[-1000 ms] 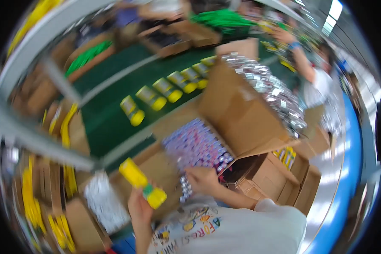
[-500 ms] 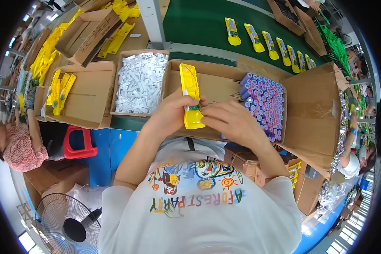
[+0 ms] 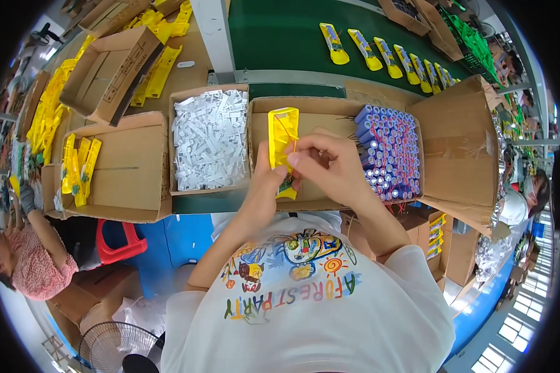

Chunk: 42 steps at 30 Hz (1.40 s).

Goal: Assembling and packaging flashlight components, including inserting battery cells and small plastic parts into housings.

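My left hand (image 3: pixel 264 189) is closed around a long yellow plastic housing (image 3: pixel 282 127), held upright above the cardboard boxes. The housing's hollow side faces me. A bit of green circuit board (image 3: pixel 285 183) shows near its lower end, partly behind my fingers. My right hand (image 3: pixel 335 169) is at the housing's middle, thumb and forefinger pinched at a thin reddish wire (image 3: pixel 294 145) that comes out of it. Right of that hand, a box holds many purple cylindrical batteries (image 3: pixel 389 149) with red wires. Left of the housing stands a box of small white plastic pieces (image 3: pixel 208 140).
A cardboard box (image 3: pixel 127 165) at left holds several yellow housings (image 3: pixel 79 169). Beyond the boxes, a row of filled yellow housings (image 3: pixel 389 59) lies on a green conveyor belt (image 3: pixel 274 40). A metal post (image 3: pixel 213 37) rises behind the white pieces. A co-worker (image 3: pixel 40 255) sits at left.
My right hand has moved from the housing's lower end up to its middle, now pinching at the wire. My left hand covers more of the lower end. The whole view has shifted slightly.
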Motion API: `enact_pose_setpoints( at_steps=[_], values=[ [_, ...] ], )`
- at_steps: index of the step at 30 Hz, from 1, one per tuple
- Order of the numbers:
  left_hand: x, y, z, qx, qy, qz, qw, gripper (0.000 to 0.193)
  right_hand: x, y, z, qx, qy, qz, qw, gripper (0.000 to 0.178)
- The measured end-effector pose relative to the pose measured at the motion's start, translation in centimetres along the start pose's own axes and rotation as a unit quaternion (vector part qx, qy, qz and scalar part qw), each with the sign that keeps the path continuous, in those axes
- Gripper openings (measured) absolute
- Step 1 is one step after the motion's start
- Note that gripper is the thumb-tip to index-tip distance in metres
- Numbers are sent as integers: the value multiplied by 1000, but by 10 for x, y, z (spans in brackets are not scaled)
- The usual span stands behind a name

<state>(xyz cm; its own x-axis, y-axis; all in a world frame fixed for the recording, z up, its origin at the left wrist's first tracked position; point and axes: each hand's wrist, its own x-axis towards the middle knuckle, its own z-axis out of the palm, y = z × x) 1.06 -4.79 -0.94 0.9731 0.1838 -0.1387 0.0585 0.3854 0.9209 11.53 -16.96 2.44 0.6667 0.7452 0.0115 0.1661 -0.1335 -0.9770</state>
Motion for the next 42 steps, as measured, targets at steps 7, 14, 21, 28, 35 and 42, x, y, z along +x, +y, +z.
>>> enact_pose_setpoints(
  at_steps=[7,14,21,28,35,42],
  values=[
    [-1,-10,0,71,86,44,993,33,-24,21,21,-269,102,-259,922,15],
    [-14,-3,-1,-71,-6,17,997,34,-25,52,-115,-631,-2,2,776,22],
    [-22,-10,1,-55,-38,-12,998,31,-28,54,-122,-585,-26,-12,810,24],
    [-28,-10,-1,-80,-36,-19,996,34,-4,44,-124,-517,-98,25,850,20],
    [-20,-11,6,-158,-91,-88,979,39,-28,59,-123,-504,-21,-93,858,23],
    [-10,-10,16,-163,-86,-120,976,50,-10,8,-92,-460,40,-267,846,32]
  ],
)
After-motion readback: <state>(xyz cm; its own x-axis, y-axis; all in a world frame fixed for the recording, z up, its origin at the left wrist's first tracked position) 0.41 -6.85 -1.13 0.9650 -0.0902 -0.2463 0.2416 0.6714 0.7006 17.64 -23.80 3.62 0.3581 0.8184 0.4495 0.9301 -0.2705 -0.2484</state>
